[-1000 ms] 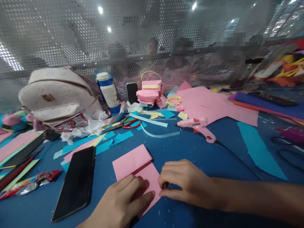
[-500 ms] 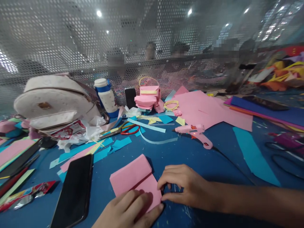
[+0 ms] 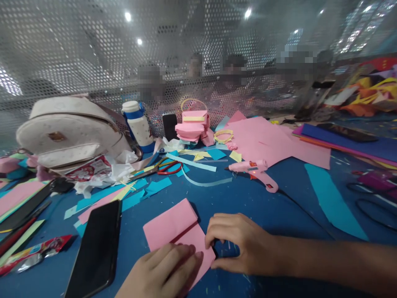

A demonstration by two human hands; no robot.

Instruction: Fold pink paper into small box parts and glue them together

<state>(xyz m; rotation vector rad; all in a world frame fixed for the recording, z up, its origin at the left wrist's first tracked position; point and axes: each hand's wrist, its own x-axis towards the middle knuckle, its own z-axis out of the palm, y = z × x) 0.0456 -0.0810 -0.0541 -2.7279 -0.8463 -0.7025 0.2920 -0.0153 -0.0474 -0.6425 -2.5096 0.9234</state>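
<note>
A folded piece of pink paper (image 3: 170,224) lies tilted on the blue table, with a flap turned over along its upper side. My left hand (image 3: 163,269) presses on the lower part of it, fingers together and bent. That hand hides the lower left of the paper. At the right corner, the thumb and fingertips of my right hand (image 3: 240,244) hold the paper's edge, with a gap showing inside their curve. Beyond lies a pink glue gun (image 3: 257,173) with a small orange light. A black phone (image 3: 96,248) lies left of the paper.
Blue paper scraps (image 3: 157,187) and red-handled scissors (image 3: 170,168) lie behind. A white backpack (image 3: 71,128), a bottle (image 3: 138,128) and a small pink paper bag (image 3: 194,124) stand along the perforated panel. Pink sheets (image 3: 263,140) are at the back. The glue gun's cord (image 3: 305,214) runs right.
My left hand has slid slightly left and its thumb has drawn in from the paper's right corner, uncovering more of it. My right hand stays at the edge.
</note>
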